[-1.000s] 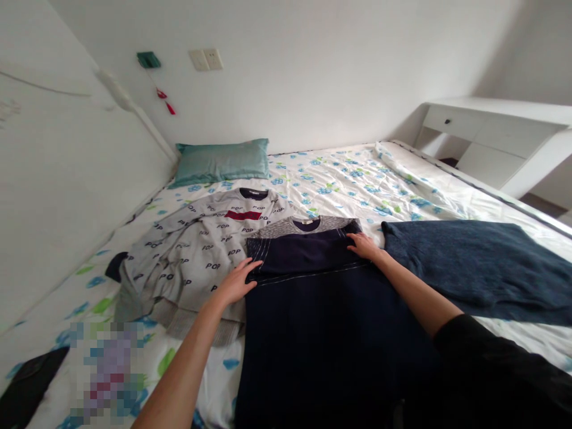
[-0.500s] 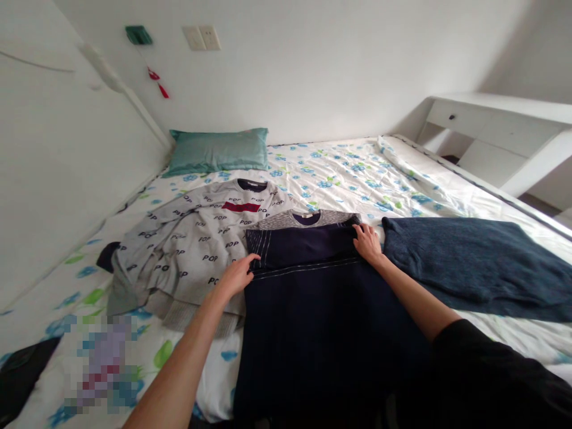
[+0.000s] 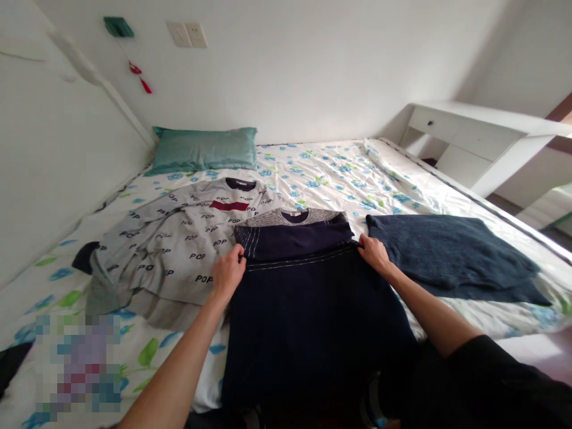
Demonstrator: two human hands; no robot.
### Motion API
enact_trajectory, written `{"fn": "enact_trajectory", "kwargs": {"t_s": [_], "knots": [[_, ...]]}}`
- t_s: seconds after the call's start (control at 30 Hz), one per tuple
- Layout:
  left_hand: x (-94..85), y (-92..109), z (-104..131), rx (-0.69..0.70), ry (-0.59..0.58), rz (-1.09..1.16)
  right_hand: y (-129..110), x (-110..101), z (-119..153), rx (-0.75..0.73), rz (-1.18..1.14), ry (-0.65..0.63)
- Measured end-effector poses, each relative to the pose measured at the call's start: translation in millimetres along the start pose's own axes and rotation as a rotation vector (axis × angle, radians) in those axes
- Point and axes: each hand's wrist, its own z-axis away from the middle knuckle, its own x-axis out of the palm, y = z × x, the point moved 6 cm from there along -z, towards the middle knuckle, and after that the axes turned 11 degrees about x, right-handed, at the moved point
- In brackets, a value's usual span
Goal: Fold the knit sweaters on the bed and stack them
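A navy sweater [image 3: 308, 310] with a grey patterned yoke and thin white lines lies front up on the bed, collar away from me. My left hand [image 3: 229, 267] pinches its left edge just below the lined shoulder part. On the opposite edge, at about the same height, my right hand [image 3: 374, 252] has its fingers closed on the fabric. The sleeves are mostly out of sight. A grey sweatshirt [image 3: 179, 244] printed with "POP" and a red bar spreads out to the left, partly under my left forearm. Right of my right hand lies a folded dark blue garment [image 3: 451, 253].
A floral sheet [image 3: 322, 161] covers the bed under the clothes. A green pillow [image 3: 205, 149] rests against the wall. Beyond the bed's right edge stands a white desk [image 3: 473, 143] with a drawer. A blurred-out item [image 3: 84, 363] lies at the lower left.
My right hand has moved down from the sweater's shoulder to its side edge. My left hand has closed on the opposite edge. The view has shifted slightly right.
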Motion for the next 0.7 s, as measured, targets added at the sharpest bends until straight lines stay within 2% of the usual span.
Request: {"fn": "enact_trajectory", "kwargs": {"t_s": [0.13, 0.23, 0.3, 0.4, 0.43, 0.5, 0.6, 0.63, 0.67, 0.7], "knots": [[16.3, -4.5, 13.5, 0.016, -0.182, 0.08, -2.4, 13.8, 6.1, -0.048, 0.011, -0.145], [19.3, -22.3, 23.7, -0.057, -0.213, 0.095, 21.5, 21.7, 9.3, 0.023, 0.013, -0.256], [20.5, -31.2, 30.2, -0.091, -0.257, 0.107, 43.6, 27.1, 16.0, 0.112, -0.014, -0.43], [22.3, -31.6, 40.2, -0.091, -0.364, 0.194, 65.4, 31.5, 35.9, 0.222, -0.036, -0.72], [22.4, -28.8, 43.8, -0.094, -0.403, 0.24, 66.9, 28.7, 40.9, 0.219, -0.027, -0.736], [17.5, -21.4, 49.1, -0.105, -0.399, 0.307, 62.5, 15.5, 44.6, 0.141, -0.005, -0.599], [-0.4, -11.8, 56.0, -0.12, -0.16, 0.336, 55.7, -10.2, 51.1, 0.015, -0.016, -0.26], [-2.5, -9.7, 61.8, -0.134, -0.11, 0.374, 58.3, -13.1, 56.8, 0.006, -0.031, -0.226], [0.1, -8.2, 69.9, -0.158, -0.113, 0.445, 63.8, -10.7, 64.5, 0.02, -0.051, -0.266], [7.0, -7.1, 80.7, -0.194, -0.168, 0.542, 71.9, -3.7, 74.4, 0.053, -0.074, -0.371]]}}
